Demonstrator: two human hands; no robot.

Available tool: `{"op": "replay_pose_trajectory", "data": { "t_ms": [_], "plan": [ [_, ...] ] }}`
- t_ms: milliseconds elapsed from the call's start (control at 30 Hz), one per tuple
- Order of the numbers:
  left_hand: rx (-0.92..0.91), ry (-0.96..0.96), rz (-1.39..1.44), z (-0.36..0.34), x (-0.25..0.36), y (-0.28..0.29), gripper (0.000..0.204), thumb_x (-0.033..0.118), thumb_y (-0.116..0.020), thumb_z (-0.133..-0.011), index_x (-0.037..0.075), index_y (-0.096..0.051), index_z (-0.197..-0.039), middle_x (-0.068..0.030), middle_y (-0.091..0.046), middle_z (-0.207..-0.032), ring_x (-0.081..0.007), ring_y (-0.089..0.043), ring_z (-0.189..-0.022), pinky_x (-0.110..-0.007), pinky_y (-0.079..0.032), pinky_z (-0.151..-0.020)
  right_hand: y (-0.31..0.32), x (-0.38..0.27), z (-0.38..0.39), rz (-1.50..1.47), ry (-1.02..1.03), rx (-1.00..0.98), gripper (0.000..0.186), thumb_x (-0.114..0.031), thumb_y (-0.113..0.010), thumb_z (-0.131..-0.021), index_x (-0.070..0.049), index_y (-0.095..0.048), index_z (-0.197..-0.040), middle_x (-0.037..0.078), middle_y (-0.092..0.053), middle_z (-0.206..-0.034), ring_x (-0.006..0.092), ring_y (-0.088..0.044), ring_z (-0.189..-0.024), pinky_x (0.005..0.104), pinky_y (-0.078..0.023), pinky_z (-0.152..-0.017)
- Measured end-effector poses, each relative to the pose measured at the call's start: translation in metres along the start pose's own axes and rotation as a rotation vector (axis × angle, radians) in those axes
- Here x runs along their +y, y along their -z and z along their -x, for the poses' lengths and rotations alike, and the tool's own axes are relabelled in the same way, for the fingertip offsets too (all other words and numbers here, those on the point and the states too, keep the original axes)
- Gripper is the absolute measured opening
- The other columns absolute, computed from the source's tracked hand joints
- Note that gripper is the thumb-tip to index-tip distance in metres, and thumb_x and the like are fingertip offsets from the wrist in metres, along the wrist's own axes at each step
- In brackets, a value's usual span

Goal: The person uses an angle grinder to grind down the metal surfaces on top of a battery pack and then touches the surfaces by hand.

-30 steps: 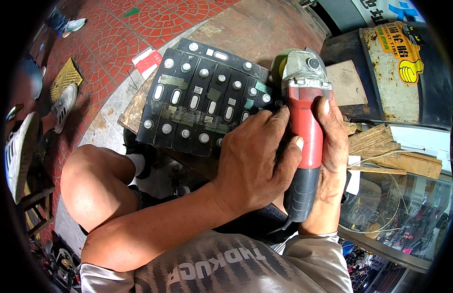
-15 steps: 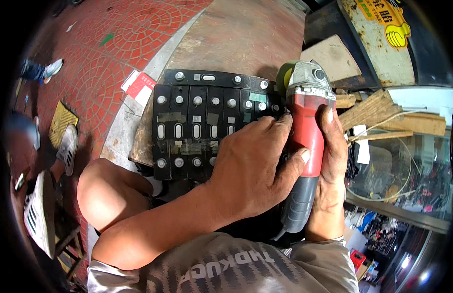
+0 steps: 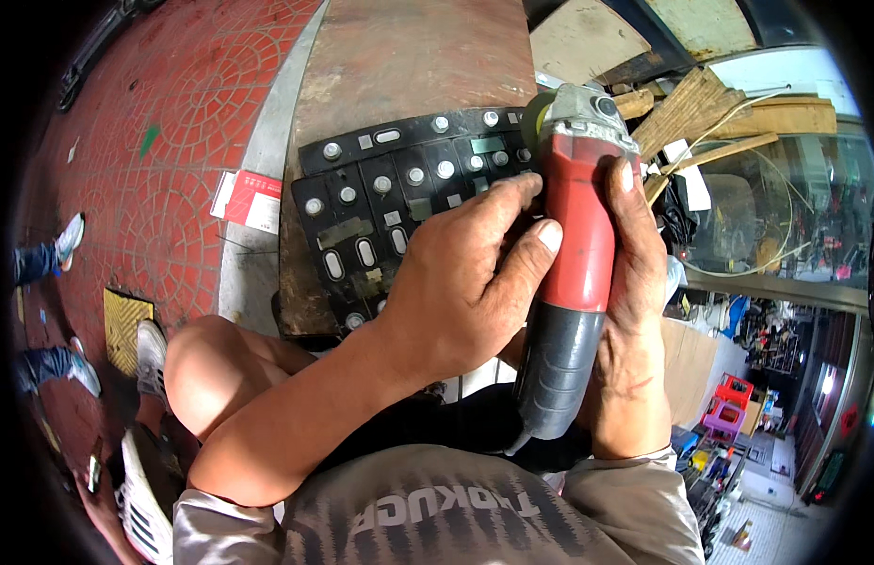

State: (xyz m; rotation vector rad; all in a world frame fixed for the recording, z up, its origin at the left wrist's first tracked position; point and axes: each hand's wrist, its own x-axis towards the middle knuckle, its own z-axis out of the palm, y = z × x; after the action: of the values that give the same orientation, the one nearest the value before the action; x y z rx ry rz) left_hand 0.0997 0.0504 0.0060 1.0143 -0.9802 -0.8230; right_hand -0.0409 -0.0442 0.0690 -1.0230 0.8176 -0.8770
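Observation:
A red and black angle grinder (image 3: 580, 231) with a silver gear head lies in my right hand (image 3: 638, 254), which wraps its right side, thumb along the red body. My left hand (image 3: 461, 273) is closed in against the grinder's left side, its thumb touching the body. The index fingertip is close under the head; the other fingers are mostly hidden. A greenish disc (image 3: 541, 118) shows edge-on at the head's left. Beyond my left hand lies a row of black blocks (image 3: 399, 174) with silver studs and pale oblong slots, resembling a battery pack, partly hidden by the hand.
The pack rests on a worn wooden board (image 3: 413, 61). At the right are wood offcuts (image 3: 691, 108), a pale cable and a glass case (image 3: 738, 207). Red paving (image 3: 202, 104), a red and white card (image 3: 253, 201) and other people's shoes (image 3: 70, 240) are at the left.
The view has turned and shifted, so the pack and board appear tilted differently. Both hands stay at the grinder; my left thumb sits farther up its body, nearer its left edge.

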Motion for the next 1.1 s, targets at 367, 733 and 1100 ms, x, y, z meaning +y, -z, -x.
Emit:
{"op": "replay_pose_trajectory", "data": {
  "t_ms": [367,733,1100],
  "plan": [
    [0.047,0.04,-0.082,0.001,0.001,0.016,0.039,0.021,-0.071,-0.12,-0.007,-0.06,-0.145,-0.032,-0.082,-0.102,-0.0555,-0.083,-0.095,-0.059,-0.067,-0.083,-0.021,0.013,0.0,0.051,-0.022,0.079,0.059,-0.035,-0.074,-0.122,-0.005,-0.057,-0.17,0.015,-0.078,-0.144,0.022,-0.08,-0.117,0.0378,-0.067,-0.103],
    [0.017,0.107,-0.009,-0.005,0.004,0.019,0.039,0.017,-0.076,-0.118,-0.008,-0.061,-0.144,-0.0264,-0.085,-0.103,-0.0431,-0.088,-0.09,-0.049,-0.069,-0.078,-0.015,0.022,-0.002,0.008,-0.067,0.23,0.074,-0.059,-0.069,-0.12,0.005,-0.063,-0.158,0.028,-0.082,-0.119,0.0363,-0.085,-0.096,0.0471,-0.074,-0.086],
    [0.007,0.105,0.018,-0.004,0.001,0.02,0.039,0.017,-0.075,-0.119,-0.009,-0.06,-0.144,-0.0258,-0.085,-0.105,-0.0412,-0.088,-0.09,-0.047,-0.069,-0.079,-0.028,0.016,0.001,0.007,-0.062,0.192,0.063,-0.04,-0.075,-0.12,-0.004,-0.058,-0.167,0.018,-0.079,-0.137,0.0268,-0.081,-0.112,0.04,-0.069,-0.099]
  ]
}}
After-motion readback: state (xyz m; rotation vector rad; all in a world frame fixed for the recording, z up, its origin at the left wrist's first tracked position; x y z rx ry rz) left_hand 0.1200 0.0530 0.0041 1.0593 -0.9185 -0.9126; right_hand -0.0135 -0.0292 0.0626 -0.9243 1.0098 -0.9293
